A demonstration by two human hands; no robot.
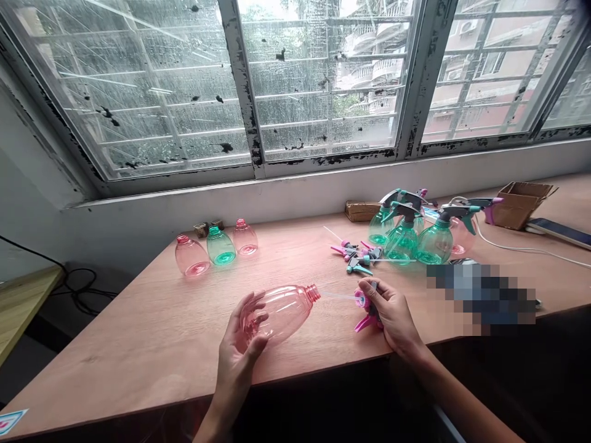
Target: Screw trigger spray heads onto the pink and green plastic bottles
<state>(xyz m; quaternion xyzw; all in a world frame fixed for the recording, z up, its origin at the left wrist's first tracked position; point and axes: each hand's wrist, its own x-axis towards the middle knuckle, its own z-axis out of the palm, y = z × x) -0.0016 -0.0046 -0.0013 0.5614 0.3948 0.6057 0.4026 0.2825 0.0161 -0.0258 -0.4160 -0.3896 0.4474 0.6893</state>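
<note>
My left hand (242, 344) is wrapped around the base of a clear pink bottle (284, 312), which is tilted on its side with its open threaded neck toward the right. Between thumb and fingers, my right hand (392, 311) grips a pink and grey spray nozzle (362, 300). Its thin clear dip tube (339, 295) points left, with the tip at the bottle's mouth; whether it has entered the neck I cannot tell. The pink trigger (365, 323) hangs below my fingers.
Two pink bottles and one green bottle (220, 247) without tops stand at the left. Several loose spray nozzles (357, 253) lie mid-table. Assembled spray bottles (401, 243) stand behind them. Farther right are a cardboard box (519, 206), a phone (563, 232), a white cable (512, 247) and a blurred patch.
</note>
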